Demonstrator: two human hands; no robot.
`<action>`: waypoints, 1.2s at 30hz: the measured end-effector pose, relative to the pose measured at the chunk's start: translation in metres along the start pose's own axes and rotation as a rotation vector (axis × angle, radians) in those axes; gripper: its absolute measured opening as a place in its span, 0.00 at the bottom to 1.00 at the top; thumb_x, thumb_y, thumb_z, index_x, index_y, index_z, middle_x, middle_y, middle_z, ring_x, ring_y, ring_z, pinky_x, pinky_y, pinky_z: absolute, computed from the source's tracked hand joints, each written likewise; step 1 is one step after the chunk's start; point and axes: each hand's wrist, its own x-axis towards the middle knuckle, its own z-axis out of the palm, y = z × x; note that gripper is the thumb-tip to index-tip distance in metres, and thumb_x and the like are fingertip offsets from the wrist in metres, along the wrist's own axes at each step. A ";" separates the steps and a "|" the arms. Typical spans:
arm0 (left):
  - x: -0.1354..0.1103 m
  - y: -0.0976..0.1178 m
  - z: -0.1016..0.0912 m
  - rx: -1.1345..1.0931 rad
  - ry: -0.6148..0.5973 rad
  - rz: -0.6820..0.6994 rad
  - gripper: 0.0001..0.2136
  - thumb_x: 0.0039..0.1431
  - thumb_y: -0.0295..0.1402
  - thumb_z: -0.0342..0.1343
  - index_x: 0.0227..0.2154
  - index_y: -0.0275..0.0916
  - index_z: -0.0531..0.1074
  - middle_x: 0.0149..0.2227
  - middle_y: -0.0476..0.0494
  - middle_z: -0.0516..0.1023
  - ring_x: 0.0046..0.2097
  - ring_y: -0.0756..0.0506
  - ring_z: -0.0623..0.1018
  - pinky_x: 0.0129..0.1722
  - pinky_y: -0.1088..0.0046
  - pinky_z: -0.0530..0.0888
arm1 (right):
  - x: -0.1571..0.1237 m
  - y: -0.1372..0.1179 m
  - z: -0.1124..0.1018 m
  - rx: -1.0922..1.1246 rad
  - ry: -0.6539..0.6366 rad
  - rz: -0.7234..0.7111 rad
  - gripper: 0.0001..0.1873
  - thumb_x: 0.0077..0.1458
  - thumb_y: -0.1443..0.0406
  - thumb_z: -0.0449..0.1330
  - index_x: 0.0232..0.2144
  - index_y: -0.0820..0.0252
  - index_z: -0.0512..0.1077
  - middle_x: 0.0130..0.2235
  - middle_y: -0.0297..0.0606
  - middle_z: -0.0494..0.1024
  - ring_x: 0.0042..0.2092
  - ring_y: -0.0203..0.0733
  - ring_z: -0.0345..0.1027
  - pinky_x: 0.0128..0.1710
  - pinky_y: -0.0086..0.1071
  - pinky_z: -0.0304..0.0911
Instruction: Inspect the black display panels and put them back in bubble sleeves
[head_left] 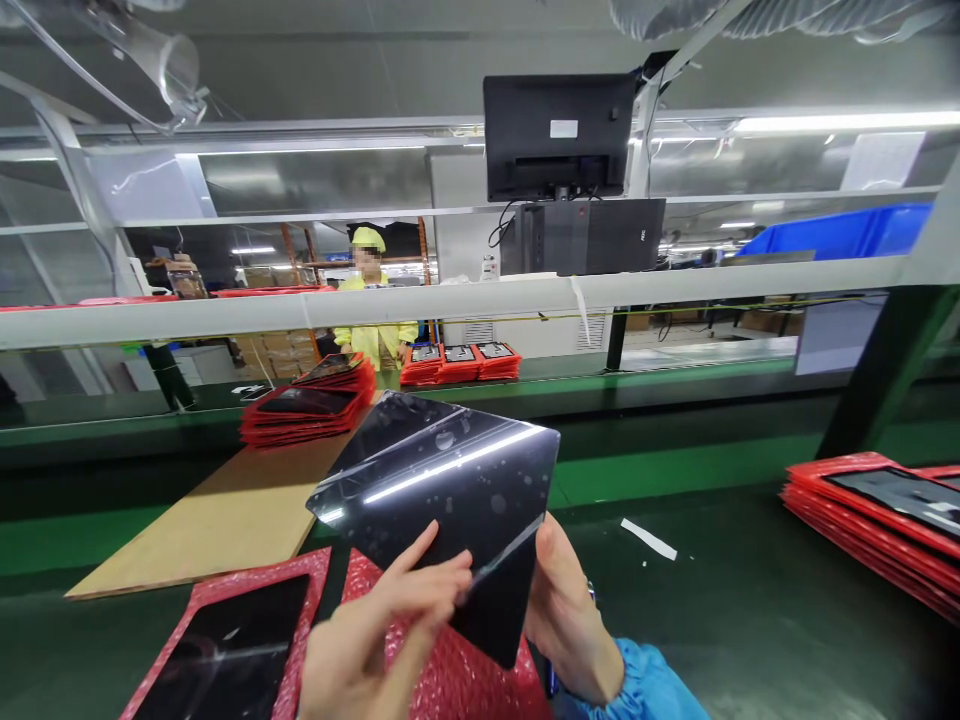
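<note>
A dark, glossy flat panel [450, 470] is held up and tilted in front of me, with bubble-like spots and a bright light reflection on its face. My right hand [566, 610] grips its right edge, thumb in front. What looks like clear film [502, 560] creases diagonally across the panel's lower right. At that crease, the thumb and fingertips of my left hand [382, 630] come together, the index finger stretched over the panel. Below lies a red bubble-wrap sheet [472, 675]. Another dark panel [232, 650] rests on red bubble wrap at the lower left.
Red-wrapped panels are stacked on a tan board [225, 510], and another red stack [870, 520] stands at right. A white strip [649, 538] lies on the green bench. A rail [480, 300] crosses ahead, below a monitor [559, 135]. A person in yellow [371, 300] stands beyond.
</note>
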 end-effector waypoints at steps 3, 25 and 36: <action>0.010 -0.004 -0.010 -0.035 0.254 -0.362 0.04 0.54 0.35 0.59 0.28 0.41 0.75 0.30 0.48 0.82 0.34 0.47 0.81 0.37 0.80 0.77 | 0.002 0.001 -0.003 0.046 -0.016 -0.016 0.16 0.51 0.54 0.64 0.43 0.49 0.76 0.44 0.36 0.81 0.45 0.44 0.75 0.52 0.39 0.65; 0.023 -0.004 -0.021 -0.584 0.838 -0.456 0.02 0.57 0.32 0.54 0.29 0.43 0.68 0.29 0.49 0.73 0.34 0.48 0.75 0.34 0.72 0.78 | -0.012 0.003 0.021 -0.334 0.067 0.065 0.49 0.42 0.67 0.70 0.62 0.47 0.52 0.60 0.37 0.66 0.61 0.47 0.58 0.60 0.39 0.53; 0.022 -0.017 -0.034 -0.638 0.836 -0.508 0.04 0.55 0.35 0.58 0.34 0.45 0.73 0.35 0.50 0.75 0.37 0.49 0.75 0.34 0.74 0.78 | -0.024 -0.003 0.023 -0.211 -0.083 0.095 0.45 0.50 0.67 0.64 0.64 0.44 0.46 0.64 0.35 0.58 0.65 0.42 0.49 0.64 0.42 0.40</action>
